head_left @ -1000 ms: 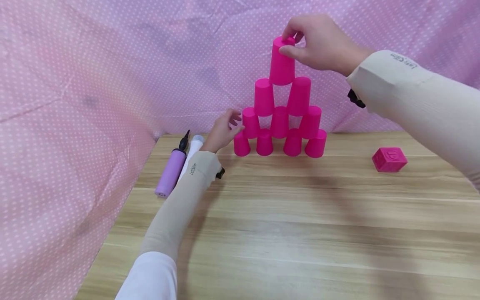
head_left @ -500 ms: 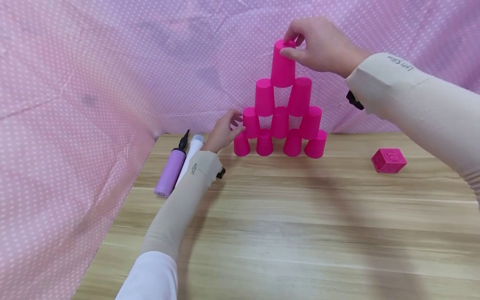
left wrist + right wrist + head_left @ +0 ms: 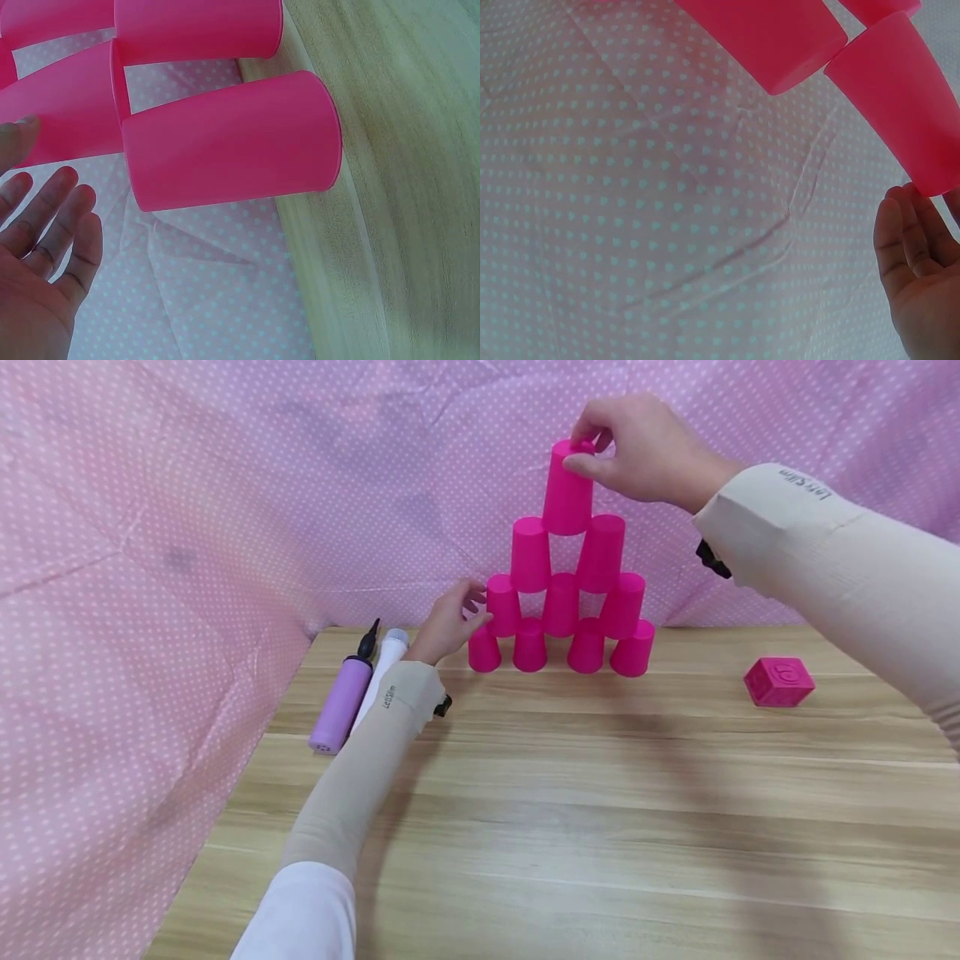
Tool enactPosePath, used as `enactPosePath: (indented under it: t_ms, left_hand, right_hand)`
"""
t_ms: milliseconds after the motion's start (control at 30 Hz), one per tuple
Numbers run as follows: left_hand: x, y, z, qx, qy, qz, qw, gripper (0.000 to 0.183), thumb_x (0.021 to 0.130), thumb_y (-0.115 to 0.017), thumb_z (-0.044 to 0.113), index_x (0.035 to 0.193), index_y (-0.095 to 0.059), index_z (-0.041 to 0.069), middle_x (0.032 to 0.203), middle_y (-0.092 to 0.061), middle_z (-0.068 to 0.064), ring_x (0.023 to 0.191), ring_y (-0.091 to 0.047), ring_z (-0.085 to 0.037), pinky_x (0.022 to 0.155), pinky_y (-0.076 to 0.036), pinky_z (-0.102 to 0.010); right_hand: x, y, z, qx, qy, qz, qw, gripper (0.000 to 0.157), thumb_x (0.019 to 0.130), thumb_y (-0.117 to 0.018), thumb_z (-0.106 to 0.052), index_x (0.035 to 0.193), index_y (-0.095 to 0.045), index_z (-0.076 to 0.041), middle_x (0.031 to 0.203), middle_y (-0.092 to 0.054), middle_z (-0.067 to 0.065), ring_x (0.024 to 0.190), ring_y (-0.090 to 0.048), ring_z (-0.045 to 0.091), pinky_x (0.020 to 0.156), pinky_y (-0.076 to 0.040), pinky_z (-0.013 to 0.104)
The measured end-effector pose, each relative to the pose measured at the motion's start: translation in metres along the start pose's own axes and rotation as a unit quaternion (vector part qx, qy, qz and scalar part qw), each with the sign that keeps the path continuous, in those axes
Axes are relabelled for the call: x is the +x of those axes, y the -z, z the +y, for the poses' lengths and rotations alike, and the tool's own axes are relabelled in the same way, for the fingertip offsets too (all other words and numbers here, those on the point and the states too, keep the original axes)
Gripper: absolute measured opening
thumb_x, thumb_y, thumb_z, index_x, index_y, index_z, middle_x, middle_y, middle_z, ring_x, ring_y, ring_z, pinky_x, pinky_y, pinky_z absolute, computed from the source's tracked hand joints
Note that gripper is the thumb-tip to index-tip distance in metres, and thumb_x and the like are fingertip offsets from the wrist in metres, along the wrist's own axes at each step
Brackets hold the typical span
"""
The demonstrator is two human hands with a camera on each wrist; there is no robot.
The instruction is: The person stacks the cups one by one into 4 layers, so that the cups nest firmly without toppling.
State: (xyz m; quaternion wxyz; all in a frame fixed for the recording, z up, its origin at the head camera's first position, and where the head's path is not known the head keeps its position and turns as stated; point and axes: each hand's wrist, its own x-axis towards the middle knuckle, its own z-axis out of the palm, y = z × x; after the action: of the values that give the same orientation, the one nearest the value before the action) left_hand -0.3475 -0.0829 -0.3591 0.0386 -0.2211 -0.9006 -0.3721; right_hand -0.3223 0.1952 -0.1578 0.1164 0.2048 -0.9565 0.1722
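Note:
Upside-down pink cups form a pyramid at the table's back edge: several in the bottom row, then three, two and one. My right hand (image 3: 645, 452) pinches the base of the top cup (image 3: 567, 497) between thumb and fingers. In the right wrist view, the top cup (image 3: 900, 105) meets the rim of one below. My left hand (image 3: 448, 622) is beside the leftmost second-row cup (image 3: 503, 607), fingers relaxed. In the left wrist view, its thumb (image 3: 19, 139) overlaps that cup; contact cannot be told. Below stands the leftmost bottom cup (image 3: 232, 142).
A pink cube (image 3: 780, 682) sits on the wooden table (image 3: 555, 827) to the right. Left of my forearm lie a purple hand pump (image 3: 342, 706) with a black nozzle and a white tube-like object (image 3: 386, 660). Pink dotted cloth (image 3: 300, 485) hangs behind.
The top cup and my right hand have come down slightly and shifted a little right in the head view. My left hand has stayed nearly still.

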Motion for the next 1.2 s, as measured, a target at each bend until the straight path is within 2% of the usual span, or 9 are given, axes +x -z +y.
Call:
enactPosePath:
  t_ms: [300, 633, 833, 967, 1100, 1200]
  left_hand:
    - [0.001, -0.001, 0.001, 0.008, 0.006, -0.004, 0.9999, 0.046, 0.088, -0.068, 0.021, 0.129, -0.047, 0.012, 0.117, -0.057, -0.004, 0.101, -0.054, -0.016, 0.083, -0.047, -0.026]
    - [0.000, 0.000, -0.001, 0.004, -0.008, 0.003, 1.0000, 0.046, 0.089, -0.067, 0.020, 0.128, -0.047, 0.010, 0.117, -0.057, -0.005, 0.100, -0.054, -0.017, 0.083, -0.046, -0.028]
    - [-0.005, 0.006, -0.002, 0.012, 0.003, 0.001, 0.9999, 0.047, 0.089, -0.067, 0.021, 0.130, -0.045, 0.011, 0.118, -0.056, -0.005, 0.104, -0.052, -0.018, 0.086, -0.045, -0.029]
    - [-0.009, 0.011, 0.001, 0.035, 0.002, 0.013, 0.9993, 0.046, 0.090, -0.065, 0.024, 0.130, -0.047, 0.010, 0.120, -0.055, -0.005, 0.108, -0.050, -0.019, 0.090, -0.043, -0.031]
    - [-0.019, 0.015, 0.014, 0.084, -0.024, 0.037, 0.9955, 0.045, 0.092, -0.061, 0.026, 0.131, -0.048, 0.007, 0.124, -0.053, -0.008, 0.113, -0.047, -0.021, 0.094, -0.040, -0.032]
    - [-0.031, 0.017, 0.032, 0.141, -0.060, 0.050, 0.9869, 0.047, 0.093, -0.059, 0.027, 0.133, -0.046, 0.005, 0.128, -0.051, -0.009, 0.119, -0.044, -0.024, 0.100, -0.036, -0.034]
  right_hand:
    - [-0.001, 0.001, 0.001, 0.002, -0.001, 0.000, 1.000, 0.047, 0.092, -0.055, -0.043, 0.129, -0.052, -0.015, 0.119, -0.054, 0.008, 0.102, -0.051, 0.026, 0.085, -0.050, 0.039]
    - [0.002, 0.000, 0.001, 0.001, 0.000, -0.004, 1.000, 0.048, 0.092, -0.055, -0.044, 0.131, -0.052, -0.016, 0.121, -0.054, 0.009, 0.103, -0.050, 0.026, 0.085, -0.050, 0.040]
    - [0.003, 0.003, 0.002, -0.003, 0.004, -0.001, 1.000, 0.052, 0.092, -0.054, -0.045, 0.134, -0.049, -0.015, 0.127, -0.051, 0.011, 0.110, -0.046, 0.029, 0.088, -0.048, 0.043]
    - [-0.002, 0.006, 0.002, -0.001, 0.011, 0.030, 0.999, 0.051, 0.093, -0.051, -0.043, 0.135, -0.048, -0.013, 0.134, -0.047, 0.011, 0.121, -0.042, 0.030, 0.098, -0.040, 0.044]
    - [-0.018, 0.007, 0.002, -0.006, 0.067, 0.095, 0.993, 0.042, 0.095, -0.049, -0.033, 0.128, -0.053, -0.007, 0.131, -0.050, 0.013, 0.123, -0.041, 0.029, 0.104, -0.033, 0.043]
    - [-0.040, 0.002, 0.000, -0.020, 0.128, 0.123, 0.984, 0.036, 0.095, -0.051, -0.024, 0.123, -0.055, -0.001, 0.125, -0.053, 0.016, 0.119, -0.043, 0.032, 0.103, -0.032, 0.045]
